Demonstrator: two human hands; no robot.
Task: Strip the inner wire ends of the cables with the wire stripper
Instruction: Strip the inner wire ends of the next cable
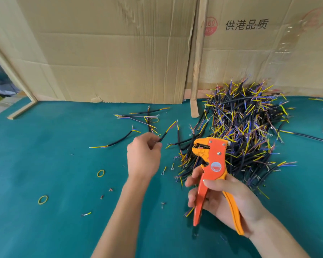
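Left hand: the left hand (pixel 144 157) pinches one short black-sheathed cable (pixel 165 133) between curled fingertips, above the bench; the cable slants up and right, its yellow and purple inner wires fanned at the far tip.
Right hand: the right hand (pixel 222 198) curls round the two handles of the wire stripper (pixel 213 164), thumb across the front.
Wire stripper: smooth orange plastic body with yellow trim, silver rivets, a round red label; its beak-shaped jaws point left and stand slightly parted, holding nothing; the handles splay apart toward the near edge.
Cable pile: a dense, bristly heap of cables (pixel 246 127) on the right of the bench, just behind the stripper, too many to count.
Loose cables: a few separate cut cables (pixel 119 140) lie left of the heap, far of the left hand.
Rubber bands: three thin yellow rubber bands (pixel 100 173) on the cloth, two near left, one far.
Bench: flat teal felt-like bench (pixel 45 155), flecked with small wire offcuts.
Backdrop: creased brown cardboard (pixel 110 53) upright along the far edge, with a bare wooden strip (pixel 197 71) leaning on it.
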